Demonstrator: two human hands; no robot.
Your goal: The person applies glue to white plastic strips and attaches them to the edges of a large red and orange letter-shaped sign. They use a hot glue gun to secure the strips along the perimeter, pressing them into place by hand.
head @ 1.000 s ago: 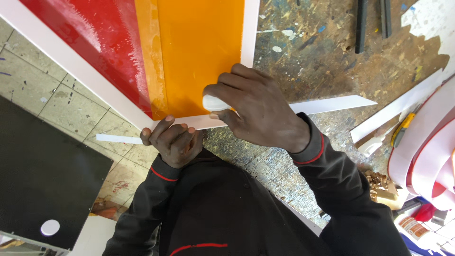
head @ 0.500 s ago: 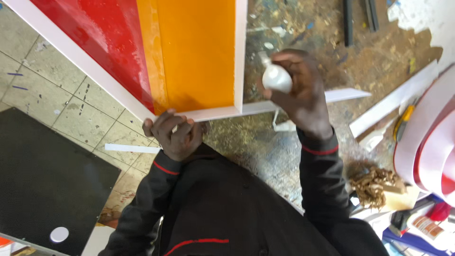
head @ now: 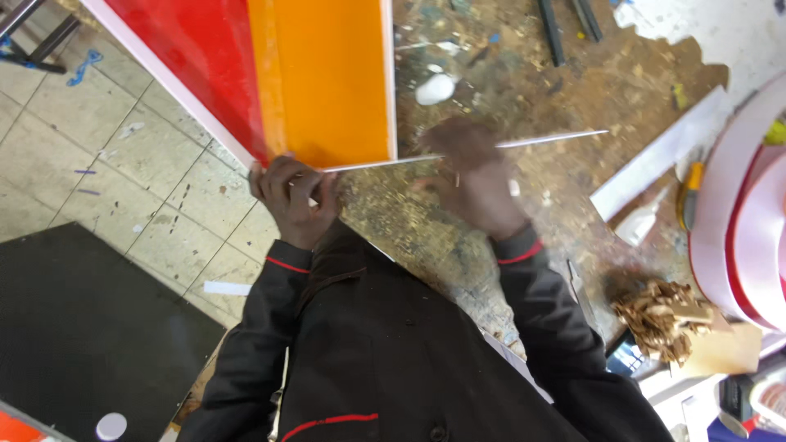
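Head view. Workbench, paint-crusted top; its near-left edge runs diagonal, tiled floor beyond. Red-and-orange panel w/ white rim overhangs that edge, lower corner at the bench edge. L hand fingers curled tight on that corner, holding panel rim. White strip runs from panel's bottom edge rightward across bench. R hand blurred, over bench just below strip; fingers loosely spread, can't tell if touching strip. Open bench room between R hand and white board near right edge. White blob lies on bench just right of panel, apart from both hands. Pile of brown shavings at right edge beside pale block; no real containers visible. Vs 0.5 s ago: R hand held the white blob up, now it's down on bench and hand has dropped toward strip; L grip unchanged
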